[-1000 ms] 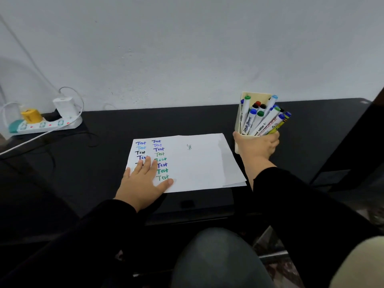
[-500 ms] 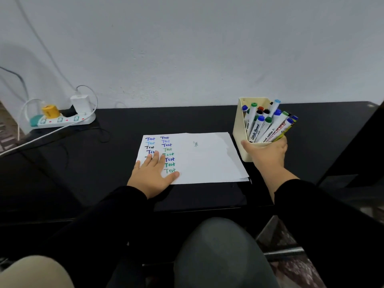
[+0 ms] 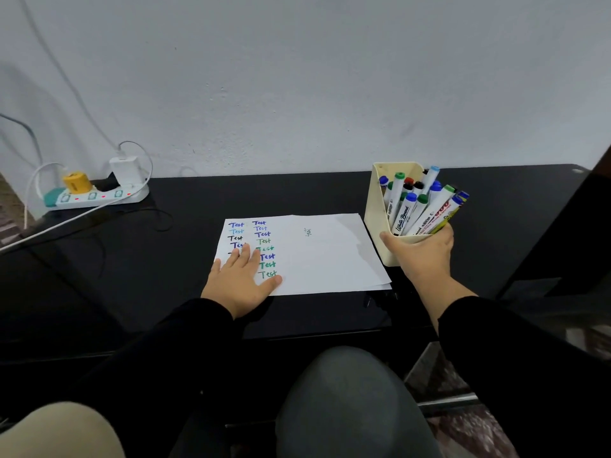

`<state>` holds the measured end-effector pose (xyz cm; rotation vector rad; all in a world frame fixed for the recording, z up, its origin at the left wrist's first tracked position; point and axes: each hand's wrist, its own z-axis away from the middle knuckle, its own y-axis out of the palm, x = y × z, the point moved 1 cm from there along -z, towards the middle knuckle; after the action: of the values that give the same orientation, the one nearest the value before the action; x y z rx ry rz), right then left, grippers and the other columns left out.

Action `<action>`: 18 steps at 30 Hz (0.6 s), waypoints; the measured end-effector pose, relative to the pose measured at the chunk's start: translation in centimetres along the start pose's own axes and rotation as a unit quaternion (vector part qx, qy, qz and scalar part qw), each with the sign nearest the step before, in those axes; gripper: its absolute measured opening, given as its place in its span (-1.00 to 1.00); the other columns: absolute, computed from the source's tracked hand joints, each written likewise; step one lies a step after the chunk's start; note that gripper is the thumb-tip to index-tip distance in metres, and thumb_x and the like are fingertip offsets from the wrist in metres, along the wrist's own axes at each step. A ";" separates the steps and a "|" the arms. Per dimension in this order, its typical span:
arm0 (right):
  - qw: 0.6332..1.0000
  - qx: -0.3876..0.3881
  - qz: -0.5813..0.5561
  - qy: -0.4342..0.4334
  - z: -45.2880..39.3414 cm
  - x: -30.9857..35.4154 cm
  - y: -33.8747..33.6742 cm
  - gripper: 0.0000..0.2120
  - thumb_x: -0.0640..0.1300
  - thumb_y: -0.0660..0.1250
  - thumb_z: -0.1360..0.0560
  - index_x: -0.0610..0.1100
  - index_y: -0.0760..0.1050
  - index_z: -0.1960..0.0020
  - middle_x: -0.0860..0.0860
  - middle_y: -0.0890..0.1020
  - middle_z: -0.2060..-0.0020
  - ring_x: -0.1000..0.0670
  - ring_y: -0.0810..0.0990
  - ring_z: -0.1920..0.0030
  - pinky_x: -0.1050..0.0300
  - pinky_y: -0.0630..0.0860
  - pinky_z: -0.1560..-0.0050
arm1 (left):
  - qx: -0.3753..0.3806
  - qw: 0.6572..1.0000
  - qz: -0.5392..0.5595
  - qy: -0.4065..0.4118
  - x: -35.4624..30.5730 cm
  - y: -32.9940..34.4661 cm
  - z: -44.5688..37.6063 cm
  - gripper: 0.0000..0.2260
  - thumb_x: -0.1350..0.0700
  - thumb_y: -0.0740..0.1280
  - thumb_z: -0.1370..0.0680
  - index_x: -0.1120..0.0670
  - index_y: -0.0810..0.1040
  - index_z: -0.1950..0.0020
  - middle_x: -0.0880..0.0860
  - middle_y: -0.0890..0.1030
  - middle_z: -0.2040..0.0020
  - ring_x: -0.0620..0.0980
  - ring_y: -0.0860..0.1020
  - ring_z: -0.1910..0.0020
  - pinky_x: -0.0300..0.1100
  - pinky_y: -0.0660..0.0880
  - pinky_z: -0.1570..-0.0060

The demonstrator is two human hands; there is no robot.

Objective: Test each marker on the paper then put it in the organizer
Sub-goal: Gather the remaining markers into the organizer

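Note:
A white sheet of paper [image 3: 324, 256] lies on the black desk [image 3: 185, 246], with two columns of the word "Test" in blue, black and green at its left. My left hand [image 3: 239, 280] rests flat on the sheet's lower left part, fingers straight. To the right of the paper stands a cream organizer [image 3: 380, 206] holding several markers [image 3: 420, 206] with blue, green, red and black caps, leaning right. My right hand [image 3: 421, 252] grips the organizer's front lower edge.
A white power strip [image 3: 99, 196] with a yellow plug, a white charger and trailing cables sits at the desk's back left. A pale wall runs behind the desk. My knees show below the desk's front edge.
The view has shifted, so everything sits lower and further right in frame. Both hands hold the same places on paper and organizer.

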<state>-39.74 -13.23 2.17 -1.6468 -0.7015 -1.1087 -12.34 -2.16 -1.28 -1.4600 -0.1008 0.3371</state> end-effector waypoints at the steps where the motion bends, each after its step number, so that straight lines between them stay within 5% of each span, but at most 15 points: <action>1: 1.000 -0.001 -0.002 0.001 0.0 0.0 0.0 0.06 0.07 0.58 -0.19 -0.19 0.05 -0.48 -0.07 0.29 -0.33 -0.08 0.37 -0.33 -0.11 0.42 -0.30 | 0.000 1.000 -0.001 0.000 0.0 0.0 0.0 -0.30 -0.33 -0.06 -0.54 0.03 -0.13 -0.55 0.00 -0.18 -0.55 -0.04 -0.17 -0.53 0.01 -0.20 -0.47; 18: 0.999 0.038 0.002 0.036 0.3 0.8 -1.1 0.16 0.05 0.62 -0.19 -0.20 -0.05 -0.52 -0.13 0.20 -0.42 -0.15 0.28 -0.41 -0.13 0.31 -0.38 | -0.009 0.999 0.031 0.000 -0.2 -0.5 0.3 -0.30 -0.28 -0.05 -0.57 0.12 -0.12 -0.55 0.07 -0.14 -0.56 -0.01 -0.13 -0.53 -0.07 -0.14 -0.49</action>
<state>-40.21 -12.68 3.34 -1.5349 -0.6852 -1.1197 -12.51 -1.94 -0.72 -1.4828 -0.0595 0.3882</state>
